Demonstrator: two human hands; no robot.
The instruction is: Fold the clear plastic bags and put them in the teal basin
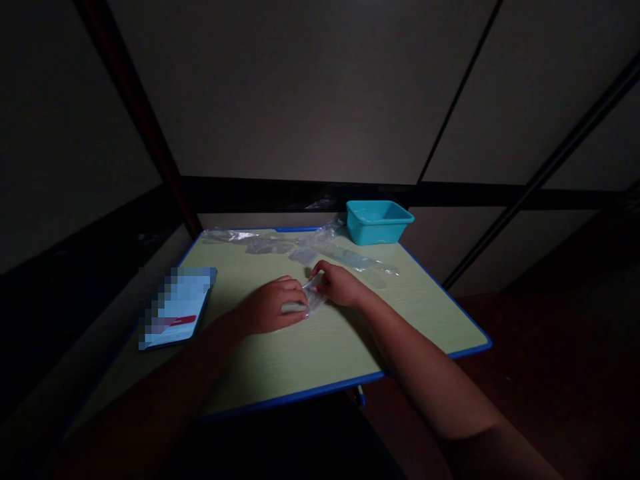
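A small clear plastic bag (315,301) lies low over the middle of the table, between my two hands. My right hand (336,283) pinches its upper right part between thumb and fingers. On the other side, my left hand (275,305) rests with bent fingers against the bag's left edge, closed on it as far as I can see. Beyond my hands, several more clear plastic bags (305,252) lie flat and crumpled along the table's far side. Part of the held bag is hidden under my fingers.
A turquoise plastic basket (379,230) stands at the far right corner of the blue-edged table (260,373). Towards the left edge lies a tablet or phone (183,307) with a lit, partly blurred screen. Behind the table rises a panelled wall (300,100).
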